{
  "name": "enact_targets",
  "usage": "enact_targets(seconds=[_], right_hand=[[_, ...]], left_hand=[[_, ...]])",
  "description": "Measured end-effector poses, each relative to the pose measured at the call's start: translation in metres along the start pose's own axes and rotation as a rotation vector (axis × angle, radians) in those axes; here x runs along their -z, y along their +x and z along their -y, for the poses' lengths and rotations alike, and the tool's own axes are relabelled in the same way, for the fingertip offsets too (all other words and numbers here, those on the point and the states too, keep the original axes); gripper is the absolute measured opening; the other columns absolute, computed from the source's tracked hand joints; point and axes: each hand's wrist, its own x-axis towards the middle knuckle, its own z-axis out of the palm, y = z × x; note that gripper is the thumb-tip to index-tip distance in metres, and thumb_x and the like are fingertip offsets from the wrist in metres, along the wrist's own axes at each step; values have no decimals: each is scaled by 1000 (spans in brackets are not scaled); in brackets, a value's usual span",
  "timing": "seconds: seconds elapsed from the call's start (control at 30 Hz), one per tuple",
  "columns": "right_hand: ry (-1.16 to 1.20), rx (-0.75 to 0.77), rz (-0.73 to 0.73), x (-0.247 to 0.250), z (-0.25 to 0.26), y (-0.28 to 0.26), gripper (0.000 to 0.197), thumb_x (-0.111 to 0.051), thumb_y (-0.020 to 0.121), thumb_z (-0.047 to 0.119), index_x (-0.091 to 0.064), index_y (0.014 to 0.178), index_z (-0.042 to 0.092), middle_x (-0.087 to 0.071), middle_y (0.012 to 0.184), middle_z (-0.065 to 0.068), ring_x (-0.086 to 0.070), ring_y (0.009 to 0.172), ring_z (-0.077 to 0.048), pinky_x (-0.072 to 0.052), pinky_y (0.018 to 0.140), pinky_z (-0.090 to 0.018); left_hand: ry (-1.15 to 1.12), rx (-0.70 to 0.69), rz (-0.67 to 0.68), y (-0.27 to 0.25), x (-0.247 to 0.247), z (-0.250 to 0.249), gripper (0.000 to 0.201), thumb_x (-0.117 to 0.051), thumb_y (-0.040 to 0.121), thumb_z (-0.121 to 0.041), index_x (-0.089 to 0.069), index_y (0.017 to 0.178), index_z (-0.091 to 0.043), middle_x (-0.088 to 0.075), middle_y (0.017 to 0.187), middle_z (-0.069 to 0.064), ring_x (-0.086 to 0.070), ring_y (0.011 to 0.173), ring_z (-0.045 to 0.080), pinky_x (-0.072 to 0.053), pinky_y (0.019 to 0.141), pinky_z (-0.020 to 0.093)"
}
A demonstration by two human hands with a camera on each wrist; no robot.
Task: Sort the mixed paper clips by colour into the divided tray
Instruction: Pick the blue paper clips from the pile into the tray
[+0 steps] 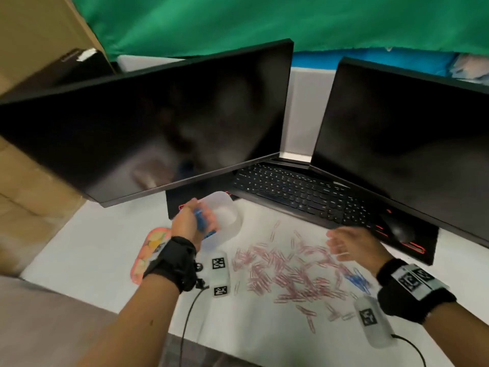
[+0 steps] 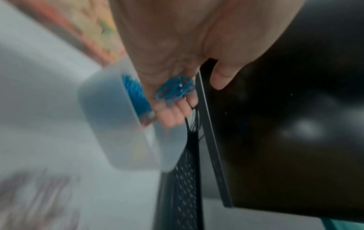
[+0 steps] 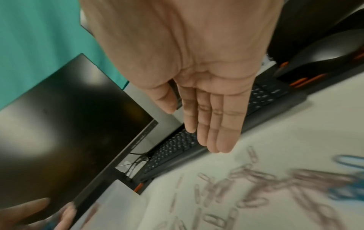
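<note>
My left hand [image 1: 194, 222] is over the divided tray [image 1: 227, 223], a see-through plastic one sitting near the front edge of the left monitor [image 1: 148, 123]. A small tangle of blue clips [image 2: 174, 90] lies across my left fingers [image 2: 173, 115]; fingers look only loosely bent, thumb apart from them, so the clips rest on the hand more than get pinched. Pic is blurry there, tho. More blue clips [image 2: 135, 95] already sit in the tray's near compartment; can't tell how many sections the tray has.

My right hand [image 1: 352, 246] is released, palm flat, fingers [image 3: 214, 124] straight & together, holding nothing. It hangs above the white desk [image 1: 100, 250] btw the keyboard [image 1: 296, 192] and the pile of pink clips [image 1: 288, 271].

Pink clips are spread loose across the desk in front of me. A few leftover blue clips [image 1: 357, 280] lie at the right edge of that pile, near my right wrist.

A 2nd monitor [image 1: 407, 133] stands on the right, screen dark. A mouse [image 1: 398, 229] sits on a black mat w/ orange trim, right of the keyboard. A colourful pad [image 1: 153, 242] lies left of the tray, partly under my left wrist.
</note>
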Motion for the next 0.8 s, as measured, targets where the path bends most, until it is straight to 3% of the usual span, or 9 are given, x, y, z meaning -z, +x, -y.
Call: enact_targets(seconds=[0.1,0.2,0.3,0.37,0.4,0.47,0.53,0.63,0.8], right_hand=[[52,-86,-44,10,-27,0,18,-54,93,18,-67,92,5,-65,90,-18,-61,76,-26,-51,74,-37],[62,-139,-93,18,-44,-1,18,-53,94,14,-66,92,3,-64,86,-17,-59,72,-27,-49,69,-33],[7,-140,-125,28,-54,-7,14,-54,92,12,-67,87,8,-66,86,-16,-60,69,-26,-49,66,-33],[-50,-100,-169,38,-62,-12,22,-54,90,5,-67,78,17,-66,85,-13,-60,66,-23,-47,62,-30],[-113,-71,-208,43,-68,-15,28,-53,88,3,-66,75,23,-66,86,-9,-61,68,-22,-48,62,-30],[-307,-33,-291,49,-74,-23,32,-51,87,4,-66,76,29,-66,89,1,-64,80,-20,-53,76,-32],[-443,-35,-318,48,-80,-29,27,-49,88,5,-70,87,22,-63,94,5,-60,89,-17,-50,86,-29],[-479,-50,-325,43,-89,-31,20,-52,89,8,-68,97,16,-66,104,-1,-58,89,-15,-46,78,-22],[-554,-53,-253,33,-90,-21,17,-60,88,18,-64,105,16,-63,104,-1,-57,87,-15,-46,74,-20]], left_hand=[[316,-73,-209,18,18,-8,21,-50,96,-28,-55,112,-16,-55,88,7,-56,89,24,-52,83,37],[527,-130,-217,32,23,-9,37,-53,93,-33,-55,124,-13,-57,114,13,-53,110,33,-45,98,41],[803,-284,-211,39,21,-4,53,-62,81,-45,-55,123,-13,-55,126,14,-53,114,35,-40,106,48],[991,-439,-185,30,7,6,47,-64,84,-36,-52,126,-19,-51,126,11,-55,108,34,-43,103,48],[1045,-516,-120,21,-3,14,38,-64,86,-28,-55,122,-20,-52,122,7,-57,102,29,-47,98,45],[1133,-637,74,4,-30,33,20,-64,87,-16,-65,107,-18,-59,108,0,-60,90,19,-50,86,31],[1253,-687,272,-10,-57,59,14,-63,87,-8,-68,92,-20,-64,95,-5,-59,76,9,-47,74,20],[1458,-719,542,-18,-92,109,17,-60,86,-11,-69,87,-25,-68,91,-8,-59,73,7,-50,76,23],[1805,-770,928,-41,-135,188,25,-49,88,-16,-67,103,-23,-64,105,-1,-62,94,19,-53,85,34]])
